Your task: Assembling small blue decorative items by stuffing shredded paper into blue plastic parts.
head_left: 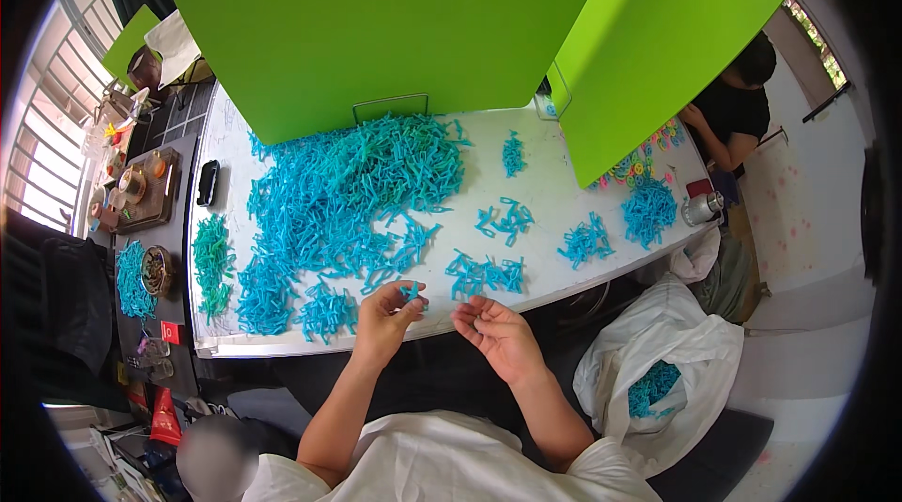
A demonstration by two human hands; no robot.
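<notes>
Two hands work at the white table edge: left hand pinches a blue plastic piece, right hand lies open, empty.

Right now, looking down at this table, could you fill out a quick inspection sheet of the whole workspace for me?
Surface: white table, mostly covered with parts.
Job's things: big heap of blue plastic pieces; smaller blue clusters near the front edge; a green pile at the left end.
Clutter: black case on the table; white bag with blue pieces on the floor; metal cup.
Hands: left hand pinches a small blue piece; right hand open, palm up, seems empty.
Cables: nothing seen.
Surroundings: green divider panels; another person seated at the right; side table with a tea tray at the left.
</notes>
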